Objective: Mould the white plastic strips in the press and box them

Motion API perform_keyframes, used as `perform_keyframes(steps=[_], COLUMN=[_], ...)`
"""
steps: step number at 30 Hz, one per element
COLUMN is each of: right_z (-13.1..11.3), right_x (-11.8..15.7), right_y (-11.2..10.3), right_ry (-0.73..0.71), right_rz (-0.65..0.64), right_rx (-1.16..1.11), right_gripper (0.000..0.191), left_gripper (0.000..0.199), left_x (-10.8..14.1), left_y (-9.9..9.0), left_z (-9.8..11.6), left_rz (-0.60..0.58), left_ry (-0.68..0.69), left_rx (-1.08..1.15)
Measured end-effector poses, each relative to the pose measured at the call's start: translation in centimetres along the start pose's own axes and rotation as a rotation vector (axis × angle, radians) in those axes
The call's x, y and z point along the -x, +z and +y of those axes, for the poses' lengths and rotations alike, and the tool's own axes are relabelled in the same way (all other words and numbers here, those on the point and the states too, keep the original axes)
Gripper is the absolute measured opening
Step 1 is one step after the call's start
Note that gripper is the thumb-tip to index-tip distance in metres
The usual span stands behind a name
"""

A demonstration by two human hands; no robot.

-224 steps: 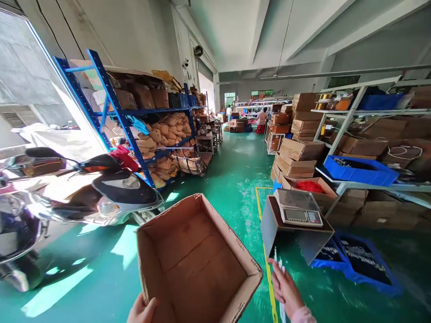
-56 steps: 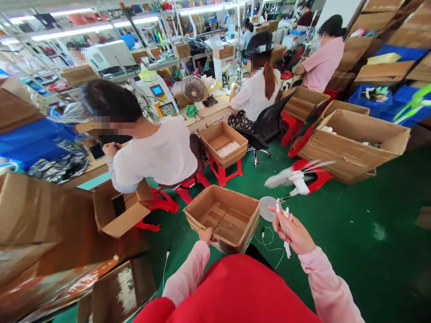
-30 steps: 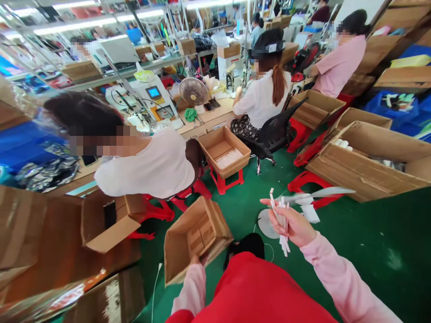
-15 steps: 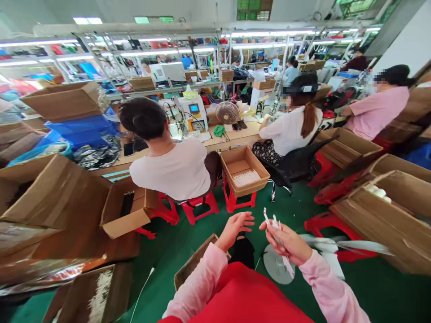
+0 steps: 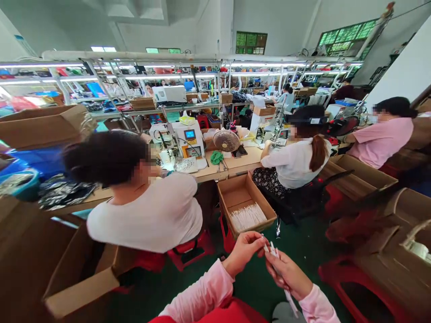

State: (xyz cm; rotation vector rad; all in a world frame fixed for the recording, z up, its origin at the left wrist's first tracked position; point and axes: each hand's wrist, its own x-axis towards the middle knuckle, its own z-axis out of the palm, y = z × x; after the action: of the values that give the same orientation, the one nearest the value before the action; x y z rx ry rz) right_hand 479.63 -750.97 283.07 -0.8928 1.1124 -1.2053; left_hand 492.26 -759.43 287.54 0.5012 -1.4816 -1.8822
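Head view showed a bundle of narrow white strips [image 5: 273, 255] between the person's two hands, with one long strip hanging down past the right hand. The right hand [image 5: 288, 280] was clenched around the bundle, and its fingers [image 5: 282, 269] were bent and grasping the strips from below. The left hand [image 5: 244, 253] was curled, and its fingertips [image 5: 260, 242] came to the upper ends of the strips, but I cannot tell if they pinched them or only touched them. Pink sleeves [image 5: 198, 291] covered both forearms.

Just beyond the fingers, a cardboard box [image 5: 225, 215] with a pile of white strips [image 5: 247, 216] inside stood on a red plastic stool [image 5: 226, 240]. Ahead and left of the fingers sat a co-worker in a white shirt [image 5: 144, 215], and ahead and right sat another co-worker with a ponytail [image 5: 296, 163]. Between them, farther away, a workbench [image 5: 240, 161] carried a desk fan [image 5: 226, 140] and a machine with a blue screen [image 5: 189, 138]. Right of the right hand stood another red stool [image 5: 350, 278].
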Motion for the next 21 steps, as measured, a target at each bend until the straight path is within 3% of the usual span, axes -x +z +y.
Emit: perform_keyframes(steps=[5,9,13,17,21], right_z=[-4.4,-5.5,-4.9,-6.2,-10.7], right_x=[-7.4,-10.3,-12.0,-14.2,-18.6], right_y=[0.5,0.2,-2.2,-6.0,-9.5], right_ry=[-0.011,0.032,0.109,0.025,-0.071], right_rz=[-0.034,-0.064,0.108,0.266,0.301], right_rx=[0.039,-0.019,-0.367,-0.586,-0.695], right_gripper=[0.070,0.068,0.052,0.062,0.059], left_gripper=[0.044,0.042,0.046,0.050,0.055], left_x=[-6.4,-10.4,-13.4,-14.4,-13.7], left_y=[-4.1,-6.9,-9.6,-11.9,-12.8], left_z=[4.5,8.8,12.2,12.4,9.8], left_rz=[0.137,0.321,0.537,0.619,0.599], left_ry=[-0.055,0.110,0.261,0.213,0.054], left_rx=[0.055,0.108,0.217,0.248,0.253])
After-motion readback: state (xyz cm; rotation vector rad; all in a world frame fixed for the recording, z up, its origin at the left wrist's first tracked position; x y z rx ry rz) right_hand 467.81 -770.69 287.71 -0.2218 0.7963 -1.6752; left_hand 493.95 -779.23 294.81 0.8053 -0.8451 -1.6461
